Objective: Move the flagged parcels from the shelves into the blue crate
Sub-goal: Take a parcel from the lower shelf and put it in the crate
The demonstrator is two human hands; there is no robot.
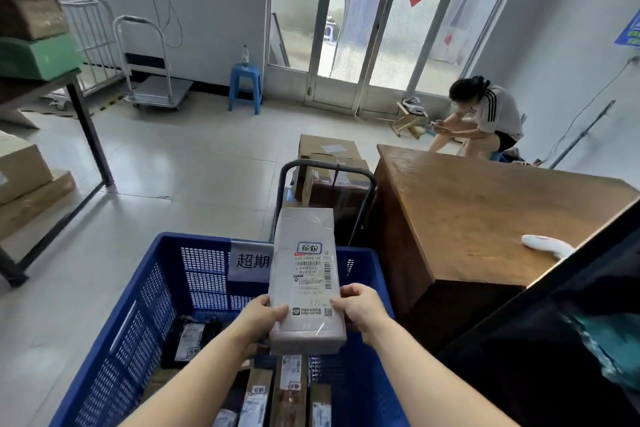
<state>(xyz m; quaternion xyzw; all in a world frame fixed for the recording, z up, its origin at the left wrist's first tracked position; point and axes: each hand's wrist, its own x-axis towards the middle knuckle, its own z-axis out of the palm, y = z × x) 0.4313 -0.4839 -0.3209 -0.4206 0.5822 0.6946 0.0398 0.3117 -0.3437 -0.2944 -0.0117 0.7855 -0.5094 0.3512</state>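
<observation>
A long grey parcel [304, 246] with a shipping label and a small blue-framed flag sticker is held above the blue crate [145, 315]. My left hand [259, 317] grips its near left edge and my right hand [360, 308] grips its near right edge. The crate stands on the floor below me, with a white label on its far wall. Several parcels [277, 392] lie inside it, dark and brown ones with white labels.
A wooden desk [467, 218] stands right of the crate, a white scanner [547, 244] on it. A trolley with cardboard boxes [329, 166] sits behind the crate. Shelves with boxes [31, 166] are at left. A person [485, 114] crouches by the glass doors. A blue stool [245, 87] stands at the far wall.
</observation>
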